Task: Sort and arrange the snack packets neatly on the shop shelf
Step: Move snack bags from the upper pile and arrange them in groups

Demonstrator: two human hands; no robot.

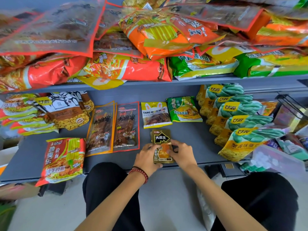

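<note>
Left hand (146, 157), right hand (182, 154) grip gold packets (162, 141) by side edges — packets flat on grey shelf (193, 139), just near of yellow packet (155, 115).

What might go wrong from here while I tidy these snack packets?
The red noodle packet hangs over the front edge of the lower shelf and may slide off.
The loose pile on the upper shelf juts past its lip; a bump could bring packets down.
The gold packets, pinched between left hand and right hand, look stacked and could fan apart.
</note>
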